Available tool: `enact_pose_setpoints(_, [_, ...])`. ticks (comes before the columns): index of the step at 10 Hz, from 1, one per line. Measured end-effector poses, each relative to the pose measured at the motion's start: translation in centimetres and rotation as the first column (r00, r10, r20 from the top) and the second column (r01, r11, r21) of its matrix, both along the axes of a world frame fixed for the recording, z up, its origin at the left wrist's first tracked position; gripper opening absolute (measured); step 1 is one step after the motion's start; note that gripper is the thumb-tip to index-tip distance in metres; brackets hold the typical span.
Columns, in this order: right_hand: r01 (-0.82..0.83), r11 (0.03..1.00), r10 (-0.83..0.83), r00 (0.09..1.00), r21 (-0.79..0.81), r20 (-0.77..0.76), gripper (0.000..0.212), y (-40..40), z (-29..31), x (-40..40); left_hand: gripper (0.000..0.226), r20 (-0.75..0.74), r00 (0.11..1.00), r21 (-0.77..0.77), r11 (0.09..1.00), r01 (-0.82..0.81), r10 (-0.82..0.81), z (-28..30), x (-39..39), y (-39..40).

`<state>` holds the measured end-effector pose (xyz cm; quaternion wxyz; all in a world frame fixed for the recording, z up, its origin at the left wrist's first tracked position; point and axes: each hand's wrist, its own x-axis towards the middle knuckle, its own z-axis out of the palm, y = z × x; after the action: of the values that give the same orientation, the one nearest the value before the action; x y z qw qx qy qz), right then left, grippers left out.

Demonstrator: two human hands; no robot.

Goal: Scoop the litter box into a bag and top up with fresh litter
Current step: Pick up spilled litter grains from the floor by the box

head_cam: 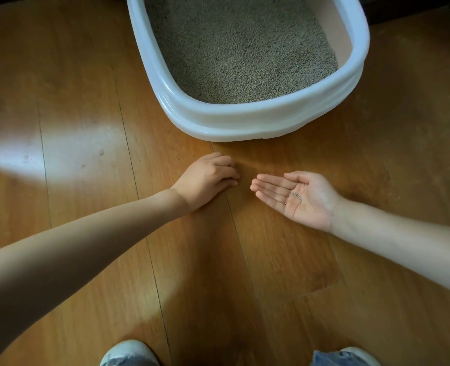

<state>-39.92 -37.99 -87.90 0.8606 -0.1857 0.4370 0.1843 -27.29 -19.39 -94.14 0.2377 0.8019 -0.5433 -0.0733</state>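
The left hand (208,175) sweeps spilled bits off the floor (86,128) toward the flat, open right hand (295,196) holding litter bits (294,195), which I think go next into the litter box (245,120).

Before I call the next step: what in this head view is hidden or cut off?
- Litter box: far end cut off by the top edge.
- Left hand: palm down on the floor; its fingertips and anything beneath are hidden.
- Grains in the right hand: too small to identify.
- Shoes: cut off by the bottom edge.
- No bag or scoop in frame.
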Motion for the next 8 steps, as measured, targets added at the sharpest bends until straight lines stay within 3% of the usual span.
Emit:
enact_pose_setpoints(2, [0.010, 1.000, -0.011, 1.000, -0.010, -0.009, 0.047, -0.1, -0.2, 0.0, 0.027, 0.254, 0.966, 0.050, 0.998, 0.028, -0.040, -0.3, -0.7, -0.2])
enact_pose_setpoints(3, [0.015, 1.000, -0.015, 1.000, -0.010, -0.014, 0.047, -0.1, -0.2, 0.0, 0.029, 0.308, 0.951, 0.106, 0.994, -0.011, -0.022, -0.7, -1.3, -0.3])
enact_pose_setpoints(4, [0.015, 1.000, -0.015, 1.000, -0.019, -0.018, 0.047, -0.1, -0.3, -0.1, 0.032, 0.323, 0.945, 0.165, 0.986, -0.012, -0.042, -0.4, -1.6, -0.6])
enact_pose_setpoints(6, [0.021, 0.997, -0.024, 0.999, -0.074, -0.042, 0.044, 0.3, -0.3, 0.0, 0.017, 0.032, 0.985, 0.031, 0.985, -0.168, 0.167, 3.9, -3.7, -1.4])
enact_pose_setpoints(7, [0.004, 0.999, -0.006, 0.998, -0.035, -0.065, 0.035, 0.8, -0.2, 0.2, 0.011, 0.044, 0.991, -0.036, 0.991, -0.128, 0.130, 6.8, -6.1, -2.7])
enact_pose_setpoints(8, [0.025, 0.987, -0.020, 0.999, 0.158, -0.029, 0.014, 1.6, -0.1, 0.7, 0.016, 0.230, 0.973, -0.052, 0.999, -0.002, 0.013, 7.4, -7.3, -3.6])
